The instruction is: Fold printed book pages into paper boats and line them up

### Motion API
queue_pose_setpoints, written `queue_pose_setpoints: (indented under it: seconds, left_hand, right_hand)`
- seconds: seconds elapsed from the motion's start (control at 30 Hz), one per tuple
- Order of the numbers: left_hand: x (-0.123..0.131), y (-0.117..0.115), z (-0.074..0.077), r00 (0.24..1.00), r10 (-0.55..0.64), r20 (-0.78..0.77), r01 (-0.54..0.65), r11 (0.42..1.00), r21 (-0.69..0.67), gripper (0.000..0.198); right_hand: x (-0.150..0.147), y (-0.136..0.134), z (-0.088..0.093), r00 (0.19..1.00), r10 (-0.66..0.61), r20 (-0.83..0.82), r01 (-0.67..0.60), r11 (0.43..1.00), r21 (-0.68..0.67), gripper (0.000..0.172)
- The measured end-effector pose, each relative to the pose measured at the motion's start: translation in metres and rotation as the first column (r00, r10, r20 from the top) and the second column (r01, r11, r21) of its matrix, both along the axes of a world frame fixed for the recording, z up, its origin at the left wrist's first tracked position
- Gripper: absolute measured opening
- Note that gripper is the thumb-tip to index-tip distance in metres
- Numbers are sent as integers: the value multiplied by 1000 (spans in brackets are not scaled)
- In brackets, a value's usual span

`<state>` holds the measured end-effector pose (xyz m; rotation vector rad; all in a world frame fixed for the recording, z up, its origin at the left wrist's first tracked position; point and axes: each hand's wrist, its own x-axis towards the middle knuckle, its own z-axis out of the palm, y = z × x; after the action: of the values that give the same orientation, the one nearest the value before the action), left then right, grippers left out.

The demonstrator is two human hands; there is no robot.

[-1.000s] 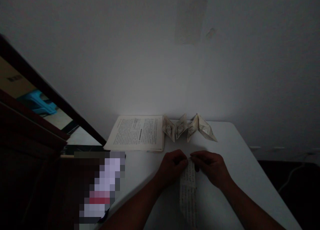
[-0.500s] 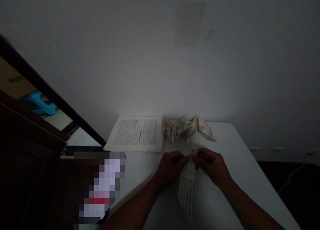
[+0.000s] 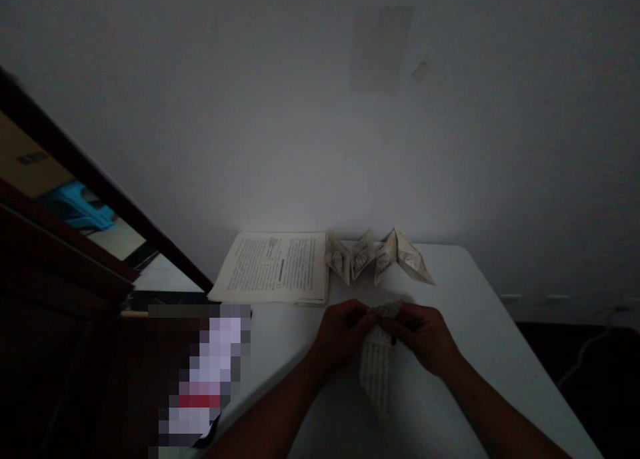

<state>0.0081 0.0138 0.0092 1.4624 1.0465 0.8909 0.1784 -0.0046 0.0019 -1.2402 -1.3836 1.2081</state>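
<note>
Between my hands hangs a folded strip of printed paper (image 3: 376,369), its lower end pointing down toward me over the white table. My left hand (image 3: 346,327) pinches the strip's upper left edge. From the other side my right hand (image 3: 420,329) grips its top, thumb on the front; a flap of the paper bends over to the right between the fingers. The fingertips of both hands nearly meet and hide part of the fold. Just beyond them stand several folded paper pieces (image 3: 363,256) in a zigzag row.
A stack of printed pages (image 3: 275,266) lies at the table's back left, against the folded pieces. The white table (image 3: 480,352) touches the wall (image 3: 250,112) behind. A blurred-out object (image 3: 205,376) lies at the left edge. Left of it are dark wooden furniture and a blue plastic item (image 3: 83,206).
The strip's top has been bent over to the right, and its hanging end sits slightly higher. My right thumb has moved left, closer to my left fingertips.
</note>
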Motion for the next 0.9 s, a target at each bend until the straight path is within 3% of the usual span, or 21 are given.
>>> queue_pose_setpoints:
  seconds: [0.1, 0.23, 0.4, 0.5, 0.57, 0.7, 0.9]
  left_hand:
    - [0, 0, -1, 999, -13, -31, 14, 1000, 18, 26]
    - [0, 1, -4, 1000, 9, -12, -8, 1000, 21, 26]
    - [0, 1, -6, 998, -55, -14, 55, 998, 1, 26]
    - [1, 0, -4, 999, -16, -35, 18, 999, 40, 27]
    - [1, 0, -3, 1000, 5, -18, -5, 1000, 23, 26]
    - [1, 1, -6, 996, -75, 51, 76, 997, -13, 24]
    - [0, 0, -7, 992, -73, 100, 77, 997, -32, 26]
  right_hand:
    - [1, 0, -2, 999, -35, -10, 35, 999, 2, 23]
    - [2, 0, -6, 998, 44, -42, -45, 998, -33, 25]
    - [3, 2, -7, 998, -3, -55, 2, 1000, -22, 25]
    - [2, 3, -8, 993, 71, -93, -76, 996, -53, 25]
    - [3, 2, -8, 991, 106, -77, -111, 992, -56, 27]
    - [3, 2, -7, 999, 42, -30, -42, 999, -20, 29]
    - [2, 4, -6, 989, 89, -117, -95, 994, -47, 26]
